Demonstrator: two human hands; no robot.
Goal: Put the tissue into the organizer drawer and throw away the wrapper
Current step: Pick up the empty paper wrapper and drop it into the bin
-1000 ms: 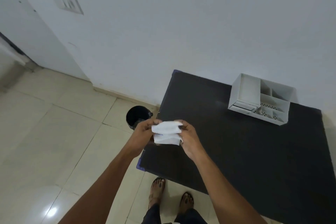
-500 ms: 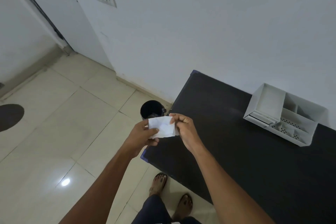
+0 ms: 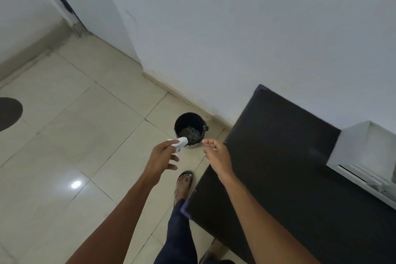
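Left hand (image 3: pixel 163 156) is pinching a white wrapper (image 3: pixel 179 143) just short of the black bin (image 3: pixel 189 129) standing on the floor (image 3: pixel 64 146) by the wall. Right hand (image 3: pixel 218 154) is hanging loosely curled, holding nothing, over the dark tabletop's (image 3: pixel 278 156) corner. White organizer (image 3: pixel 364 156) is sitting on the tabletop at right; its drawer is partly cut off, tissue can't be made out. Sandalled foot (image 3: pixel 184 182) is standing between bin and tabletop.
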